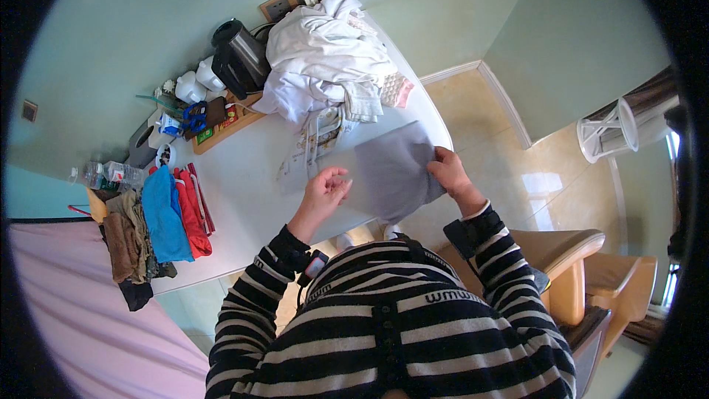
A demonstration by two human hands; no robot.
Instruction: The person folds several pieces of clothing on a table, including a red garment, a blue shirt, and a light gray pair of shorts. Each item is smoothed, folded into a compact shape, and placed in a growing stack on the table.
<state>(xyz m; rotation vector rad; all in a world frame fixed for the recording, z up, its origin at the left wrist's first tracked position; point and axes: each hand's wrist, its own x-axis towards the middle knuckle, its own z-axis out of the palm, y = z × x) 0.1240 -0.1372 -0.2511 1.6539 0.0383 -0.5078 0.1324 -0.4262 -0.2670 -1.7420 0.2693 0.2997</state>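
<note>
A grey piece of cloth (pixel 390 169) lies partly over the near right edge of the white table, its left side blurred. My right hand (pixel 451 174) pinches its right edge between thumb and fingers. Just left of the cloth, my left hand (pixel 325 194) is raised over the table edge with slightly curled fingers apart and nothing visible in them. Beyond it lies a white printed cloth (pixel 321 136), in front of a large heap of white laundry (pixel 327 50). A piece with pink trim (pixel 397 90) shows at the heap's right side.
On the white table (pixel 243 183), folded clothes, among them a blue one (pixel 165 213) and a red one (pixel 192 213), lie left. Behind stand plastic bottles (pixel 123 173), a wooden tray (pixel 232 127), white cups (pixel 190 87) and an electric kettle (pixel 241 55). A tan chair (pixel 554 260) stands right.
</note>
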